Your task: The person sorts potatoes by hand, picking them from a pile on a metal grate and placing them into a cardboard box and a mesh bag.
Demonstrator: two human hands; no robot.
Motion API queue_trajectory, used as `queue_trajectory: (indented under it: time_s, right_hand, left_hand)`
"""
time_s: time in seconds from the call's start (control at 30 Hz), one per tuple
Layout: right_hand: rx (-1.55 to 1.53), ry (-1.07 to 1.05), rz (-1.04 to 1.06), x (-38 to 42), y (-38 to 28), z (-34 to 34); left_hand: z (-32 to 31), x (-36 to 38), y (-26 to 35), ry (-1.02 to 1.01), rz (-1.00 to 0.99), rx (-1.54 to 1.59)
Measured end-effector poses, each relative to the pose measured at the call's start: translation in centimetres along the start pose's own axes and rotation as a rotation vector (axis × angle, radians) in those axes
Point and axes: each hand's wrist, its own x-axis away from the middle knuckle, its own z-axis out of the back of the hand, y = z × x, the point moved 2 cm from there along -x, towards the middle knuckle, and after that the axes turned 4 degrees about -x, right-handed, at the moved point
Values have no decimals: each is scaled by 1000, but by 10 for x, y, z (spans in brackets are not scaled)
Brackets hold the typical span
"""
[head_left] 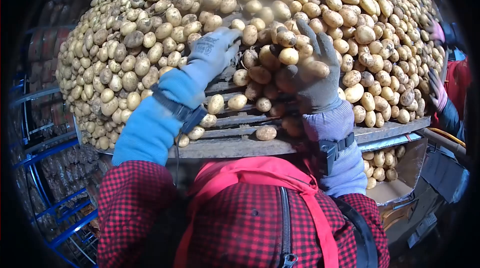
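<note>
My left hand, in a blue-grey work glove, lies against the potato pile left of a hollow in it, its fingers reaching over and partly out of sight among the potatoes. Across the hollow, my right hand, in a dirty grey glove, has its fingers stretched up and the thumb apart. A blurred potato overlaps its palm, and another potato sits just left of its fingers. Between my hands, loose potatoes lie on a slatted table, with a single potato near its front edge.
The large potato pile spreads across the table. Below its right front edge stands a box holding potatoes. At the far right another person's gloved hand touches the pile's edge. Blue metal racks stand on the left.
</note>
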Motion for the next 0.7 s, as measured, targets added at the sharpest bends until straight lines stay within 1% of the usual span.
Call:
queue_trajectory:
  time_s: [0.03, 0.1, 0.13, 0.17, 0.23, 0.27, 0.3, 0.37, 0.4, 0.43, 0.5, 0.53, 0.57, 0.63, 0.67, 0.7]
  right_hand:
    - [8, 5, 6, 0, 1, 0]
    - [56, -29, -15, 0, 3, 2]
    - [137, -64, 0, 2, 1, 5]
    - [135, -57, 1, 3, 2, 0]
    - [-281, 93, -35, 2, 3, -8]
    - [300, -80, 128, -5, -9, 7]
    - [142, -71, 160, -2, 6, 8]
    - [78, -202, 185, -1, 18, 15]
    - [-115, -160, -7, 4, 23, 14]
    - [-100, -149, 59, 3, 15, 15]
    - [-195, -112, 96, 7, 26, 11]
    - [-206, -101, 148, 7, 23, 9]
    - [-305, -99, 126, 10, 25, 7]
    - [-272, -78, 166, 12, 16, 5]
    - [-890, -106, -145, 12, -2, 3]
    - [-866, -54, -104, 16, 2, 3]
  left_hand:
    - [-6, -3, -1, 5, -9, 3]
    - [-19, -5, -8, 92, -12, 85]
    - [-21, -1, -7, 166, -82, 19]
    - [-23, 0, -9, 164, -88, 14]
    - [-25, -6, -10, 116, -45, 58]
    - [-24, -10, -9, 108, -5, 96]
    - [-23, -11, -8, 82, 24, 79]
    - [-17, -11, -10, 112, 85, 146]
    - [-15, -12, -11, 116, 142, 323]
    - [-28, -12, -16, 236, 158, 728]
    - [-7, -11, 10, 264, 461, 1350]
    - [0, -14, 24, 326, 356, 1484]
    - [25, -17, 68, 519, 350, 1586]
    - [32, -17, 89, 524, 261, 1479]
    - [32, -25, 102, 653, 218, 1343]
    - [28, -21, 115, 594, 230, 1378]
